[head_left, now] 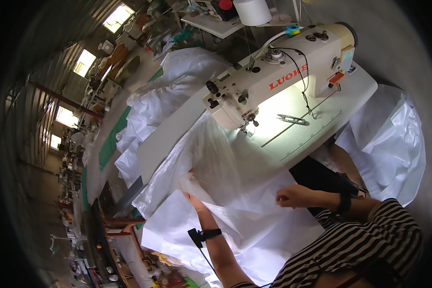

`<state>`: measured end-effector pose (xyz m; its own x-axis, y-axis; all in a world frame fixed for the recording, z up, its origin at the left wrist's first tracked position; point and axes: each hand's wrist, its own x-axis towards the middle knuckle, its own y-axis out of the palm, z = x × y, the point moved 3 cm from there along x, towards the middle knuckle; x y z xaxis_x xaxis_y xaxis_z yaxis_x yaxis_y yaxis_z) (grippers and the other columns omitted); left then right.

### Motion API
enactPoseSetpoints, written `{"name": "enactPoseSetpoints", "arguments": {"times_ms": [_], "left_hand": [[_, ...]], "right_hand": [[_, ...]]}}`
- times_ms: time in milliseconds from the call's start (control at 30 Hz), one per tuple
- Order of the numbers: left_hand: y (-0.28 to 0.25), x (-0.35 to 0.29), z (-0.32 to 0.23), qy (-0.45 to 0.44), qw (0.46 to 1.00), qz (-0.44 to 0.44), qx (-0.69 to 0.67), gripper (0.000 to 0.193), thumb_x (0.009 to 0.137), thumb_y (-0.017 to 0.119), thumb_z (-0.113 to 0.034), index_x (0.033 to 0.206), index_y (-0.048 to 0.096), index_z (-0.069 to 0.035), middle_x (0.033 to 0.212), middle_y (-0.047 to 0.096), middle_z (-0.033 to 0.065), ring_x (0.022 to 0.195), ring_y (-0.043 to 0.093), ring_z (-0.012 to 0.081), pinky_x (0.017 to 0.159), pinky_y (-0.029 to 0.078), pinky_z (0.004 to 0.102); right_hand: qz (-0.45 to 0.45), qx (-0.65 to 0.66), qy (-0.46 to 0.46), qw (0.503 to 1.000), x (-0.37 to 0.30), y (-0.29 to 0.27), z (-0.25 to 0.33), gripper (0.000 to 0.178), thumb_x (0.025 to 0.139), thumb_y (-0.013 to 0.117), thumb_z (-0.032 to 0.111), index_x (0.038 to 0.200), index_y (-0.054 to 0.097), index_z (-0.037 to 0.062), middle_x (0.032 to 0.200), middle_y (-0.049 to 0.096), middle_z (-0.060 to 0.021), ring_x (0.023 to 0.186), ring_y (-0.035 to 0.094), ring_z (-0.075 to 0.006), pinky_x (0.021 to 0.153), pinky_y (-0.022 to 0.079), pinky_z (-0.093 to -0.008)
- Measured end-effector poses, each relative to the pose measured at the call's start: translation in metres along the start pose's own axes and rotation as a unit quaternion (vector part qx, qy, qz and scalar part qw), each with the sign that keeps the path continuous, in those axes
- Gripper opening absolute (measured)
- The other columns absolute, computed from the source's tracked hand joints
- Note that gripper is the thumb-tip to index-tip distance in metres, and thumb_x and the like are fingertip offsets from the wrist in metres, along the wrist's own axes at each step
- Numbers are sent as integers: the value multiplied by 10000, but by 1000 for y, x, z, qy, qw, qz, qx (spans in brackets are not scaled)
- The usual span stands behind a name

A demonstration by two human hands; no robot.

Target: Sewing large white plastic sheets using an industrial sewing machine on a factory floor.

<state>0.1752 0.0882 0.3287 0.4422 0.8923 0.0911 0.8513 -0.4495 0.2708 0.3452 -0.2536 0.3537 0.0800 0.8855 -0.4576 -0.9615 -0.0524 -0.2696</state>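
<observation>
A large white plastic-like sheet spreads across my lap and up to the sewing machine. Its thin translucent part runs up beneath the needle area of the machine head. My left hand is at the left part of the sheet, among its folds; most of the fingers are hidden by the material. Over the sheet's right side, near the table edge, my right hand is closed with curled fingers; anything inside them is hidden. Thread snips lie on the lit machine table, right of the needle.
More white material is heaped beyond the machine on the left, over a green surface. Another white bundle sits at the right. A white thread cone stands at the back. Shelving with odds and ends is at lower left.
</observation>
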Motion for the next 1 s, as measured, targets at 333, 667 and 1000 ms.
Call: {"name": "enactPoseSetpoints", "arguments": {"times_ms": [333,667,1000], "left_hand": [[25,-3,-13,107,993,28,51,301,977,516,-297,1166,561,-67,1129,615,60,1028,552,161,922,434,313],[37,-13,-30,120,981,52,145,110,981,540,-153,1001,580,-53,1119,610,68,1031,561,178,995,416,358],[58,33,-42,284,854,56,433,170,976,554,-160,1042,609,-13,1023,653,82,949,603,185,875,461,311]], "right_hand": [[-103,22,-229,968,120,85,-15,298,910,610,306,1027,677,40,1010,700,-159,878,661,-361,772,507,-448],[-233,-63,-187,952,-28,-1,-52,81,847,686,161,841,673,81,813,627,-80,734,662,-248,661,532,-326],[-298,-171,-242,907,-31,-34,25,421,887,707,365,1201,623,96,963,692,-74,823,700,-221,712,558,-326]]}}
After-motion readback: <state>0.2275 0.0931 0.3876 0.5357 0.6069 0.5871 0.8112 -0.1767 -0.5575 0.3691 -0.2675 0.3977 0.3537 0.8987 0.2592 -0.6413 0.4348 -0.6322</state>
